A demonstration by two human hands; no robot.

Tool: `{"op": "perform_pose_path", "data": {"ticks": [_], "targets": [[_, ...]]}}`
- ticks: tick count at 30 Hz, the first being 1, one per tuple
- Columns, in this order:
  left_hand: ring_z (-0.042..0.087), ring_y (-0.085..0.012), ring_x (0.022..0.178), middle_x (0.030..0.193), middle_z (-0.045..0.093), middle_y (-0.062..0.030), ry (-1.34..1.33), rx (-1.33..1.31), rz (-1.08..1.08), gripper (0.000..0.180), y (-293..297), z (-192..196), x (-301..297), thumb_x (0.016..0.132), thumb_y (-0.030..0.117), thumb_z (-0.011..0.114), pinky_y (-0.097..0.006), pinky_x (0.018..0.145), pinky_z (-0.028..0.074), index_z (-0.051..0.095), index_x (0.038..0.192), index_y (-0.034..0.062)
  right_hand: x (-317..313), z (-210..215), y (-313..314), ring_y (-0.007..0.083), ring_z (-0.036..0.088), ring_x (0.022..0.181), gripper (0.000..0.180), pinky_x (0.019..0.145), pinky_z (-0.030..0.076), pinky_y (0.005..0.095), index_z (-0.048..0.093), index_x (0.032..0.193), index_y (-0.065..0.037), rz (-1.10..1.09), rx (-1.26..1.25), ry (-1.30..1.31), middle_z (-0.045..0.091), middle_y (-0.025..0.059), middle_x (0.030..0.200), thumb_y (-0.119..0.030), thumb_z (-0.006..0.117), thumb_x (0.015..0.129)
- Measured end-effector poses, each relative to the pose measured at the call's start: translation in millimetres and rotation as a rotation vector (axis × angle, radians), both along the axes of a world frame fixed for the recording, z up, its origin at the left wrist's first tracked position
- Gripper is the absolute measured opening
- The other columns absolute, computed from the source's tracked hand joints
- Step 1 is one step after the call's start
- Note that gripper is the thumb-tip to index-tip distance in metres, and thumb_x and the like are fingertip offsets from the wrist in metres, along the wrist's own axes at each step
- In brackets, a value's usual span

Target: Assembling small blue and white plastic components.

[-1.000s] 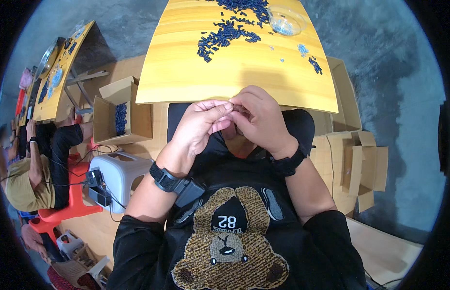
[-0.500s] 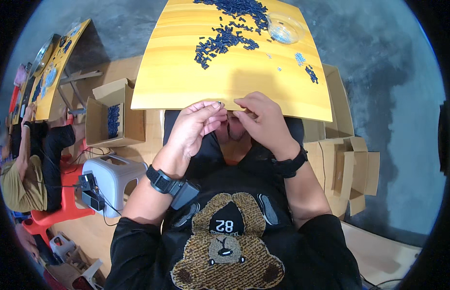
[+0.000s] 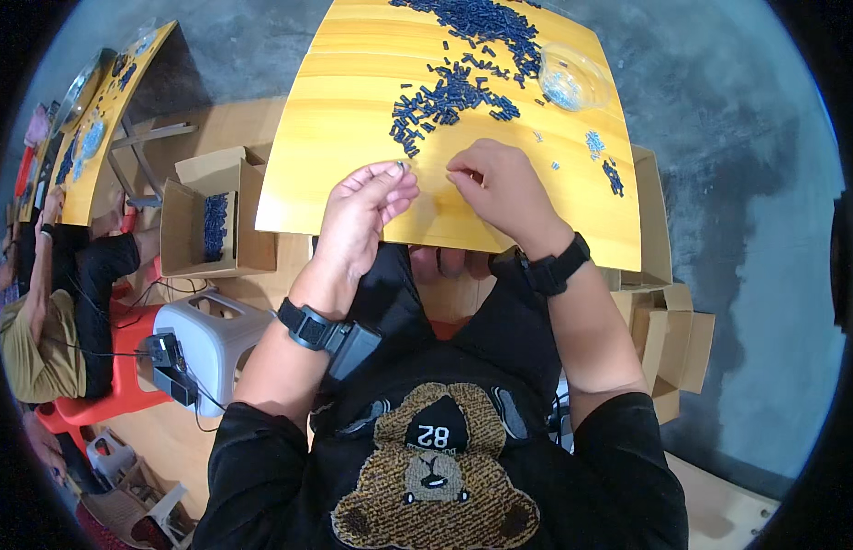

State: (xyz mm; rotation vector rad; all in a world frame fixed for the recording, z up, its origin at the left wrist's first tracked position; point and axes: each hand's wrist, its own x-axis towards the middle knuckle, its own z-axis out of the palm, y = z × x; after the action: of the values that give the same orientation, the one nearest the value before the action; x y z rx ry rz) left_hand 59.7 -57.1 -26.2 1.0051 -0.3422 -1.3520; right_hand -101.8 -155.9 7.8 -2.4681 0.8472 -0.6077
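Observation:
My left hand (image 3: pixel 367 209) is over the near edge of the yellow wooden table (image 3: pixel 330 119), thumb and forefinger pinched on a small dark cylindrical piece (image 3: pixel 401 167). To its right, my right hand (image 3: pixel 507 194) has thumb and forefinger brought together. Whatever may be between those fingertips is too small to make out. A gap separates the two hands. Beyond them lies a spread of small dark blue cylindrical pieces (image 3: pixel 449 99), with a bigger heap (image 3: pixel 486 26) at the far side. At the right stands a clear round bowl (image 3: pixel 589 71) with tiny pale pieces in it.
Small light blue pieces (image 3: pixel 594 143) and a dark cluster (image 3: pixel 613 178) lie near the table's right edge. Cardboard boxes (image 3: pixel 250 225) flank the table. A grey stool (image 3: pixel 206 335) and a red stool (image 3: pixel 124 367) are at left, near another seated person (image 3: pixel 55 339).
Both hands have moved up and slightly apart, so they are now over the tabletop. The view has shifted, with the table lower and further right. The left hand keeps its pinch.

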Motion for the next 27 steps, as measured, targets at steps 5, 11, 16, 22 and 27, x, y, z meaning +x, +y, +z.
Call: {"op": "perform_pose_path", "data": {"ticks": [5,11,16,22,27], "targets": [[0.062,-0.0183,0.082,0.089,0.063,-0.0082,0.133,-0.058,0.057,0.014,-5.9,-13.4,14.0,0.088,0.014,0.056,-0.027,0.075,0.05,0.059,0.095,0.0027,29.9,-10.2,-17.9,0.0326,0.058,0.072,0.013,0.066,0.047,0.0402,0.063,0.073,-0.001,-0.022,-0.003,0.011,0.059,0.016,0.075,-0.012,0.056,0.076],[0.062,-0.0198,0.084,0.092,0.062,-0.0089,0.156,-0.148,-0.045,0.012,-1.7,-20.5,20.1,0.088,0.012,0.055,-0.029,0.076,0.049,0.059,0.095,0.0032,56.8,-25.1,-27.4,0.0322,0.058,0.074,0.012,0.068,0.047,0.04,0.063,0.075,-0.002,-0.075,-0.059,0.006,0.06,0.0154,0.077,-0.012,0.056,0.076],[0.061,-0.0202,0.085,0.092,0.062,-0.0097,0.186,-0.172,-0.109,0.012,-0.5,-25.6,24.5,0.088,0.009,0.054,-0.029,0.077,0.048,0.057,0.096,0.0013,65.3,-34.2,-34.8,0.031,0.058,0.076,0.013,0.068,0.047,0.0401,0.063,0.076,-0.005,-0.179,-0.156,0.085,0.06,0.0138,0.078,-0.014,0.055,0.078],[0.061,-0.02,0.086,0.092,0.062,-0.0089,0.148,-0.219,-0.161,0.013,-0.7,-29.6,26.4,0.088,0.009,0.055,-0.03,0.078,0.048,0.056,0.097,0.0006,70.1,-34.3,-34.2,0.0307,0.058,0.076,0.014,0.068,0.048,0.04,0.063,0.076,-0.005,-0.2,-0.147,0.181,0.061,0.0134,0.079,-0.015,0.054,0.077],[0.061,-0.0194,0.086,0.092,0.061,-0.0084,0.149,-0.223,-0.182,0.013,-1.8,-28.4,26.1,0.088,0.009,0.055,-0.03,0.078,0.048,0.056,0.098,0.0015,70.0,-30.5,-31.7,0.0315,0.058,0.074,0.013,0.066,0.047,0.0406,0.06,0.073,-0.003,-0.215,-0.141,0.223,0.06,0.014,0.077,-0.014,0.055,0.076]]}}
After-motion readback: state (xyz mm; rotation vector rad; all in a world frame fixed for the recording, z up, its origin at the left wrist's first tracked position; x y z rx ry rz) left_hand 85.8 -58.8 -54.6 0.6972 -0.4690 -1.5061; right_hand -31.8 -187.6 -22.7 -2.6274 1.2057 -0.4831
